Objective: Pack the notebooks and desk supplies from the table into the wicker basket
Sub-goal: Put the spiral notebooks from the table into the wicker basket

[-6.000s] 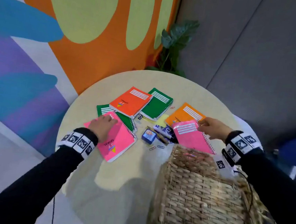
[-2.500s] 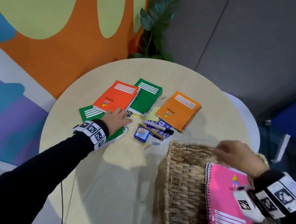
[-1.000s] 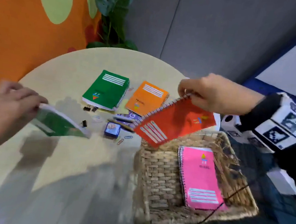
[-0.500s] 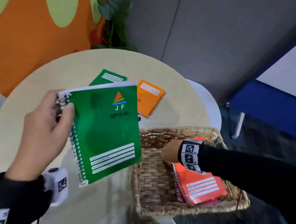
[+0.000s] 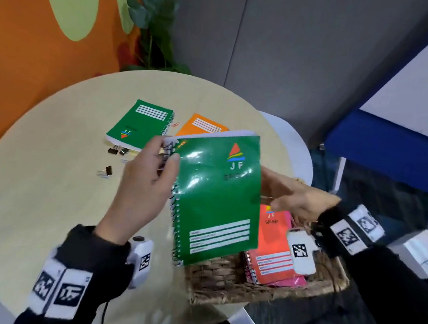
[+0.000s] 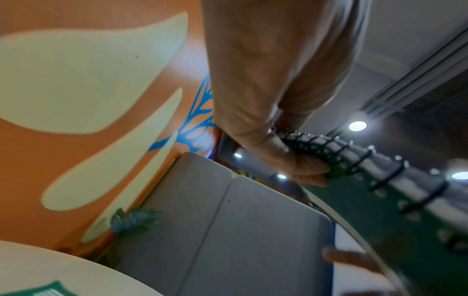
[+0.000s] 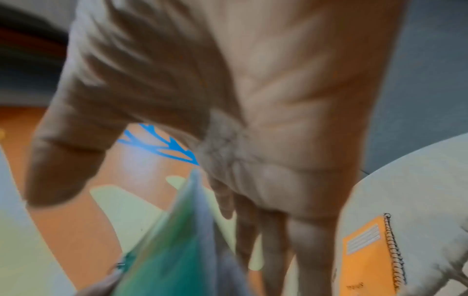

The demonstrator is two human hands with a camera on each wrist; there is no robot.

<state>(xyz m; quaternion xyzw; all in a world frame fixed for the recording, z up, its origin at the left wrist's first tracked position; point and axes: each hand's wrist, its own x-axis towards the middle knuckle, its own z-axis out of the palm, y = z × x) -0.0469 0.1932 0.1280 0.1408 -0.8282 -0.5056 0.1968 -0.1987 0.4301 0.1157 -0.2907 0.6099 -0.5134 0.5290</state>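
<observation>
**Green notebook held above basket edge, right hand reaching in**

While the left hand (image 5: 143,181) grips the held green notebook (image 5: 217,196) at the upper end of its spiral binding, thumb on the front cover and fingers curled behind, the book hangs upright and slightly tilted in the air, over the near-left part of the wicker basket (image 5: 260,289). Left wrist view confirms the thumb (image 6: 298,166) pressed on the cover right beside the wire coils.

Right hand (image 5: 293,198) extends from the right, behind the notebook's right edge. Its fingers look straight and loosely spread in the right wrist view (blurred); whether they touch the back of the notebook cannot be told.

Basket sits at the near right edge of the round worktop (image 5: 47,198). Inside it: a red-orange notebook (image 5: 272,246) lying flat on top of a pink notebook (image 5: 293,281), of which only a lower strip shows.

On the worktop, far side: a second green notebook (image 5: 140,123) lying flat, an orange notebook (image 5: 203,125) just to its right and partly hidden behind the held book. Black binder clips (image 5: 116,150) lie near the green one's front edge, another binder clip (image 5: 106,171) nearer, apart from them. One paper clip (image 5: 176,124) lies between the two flat notebooks.
</observation>
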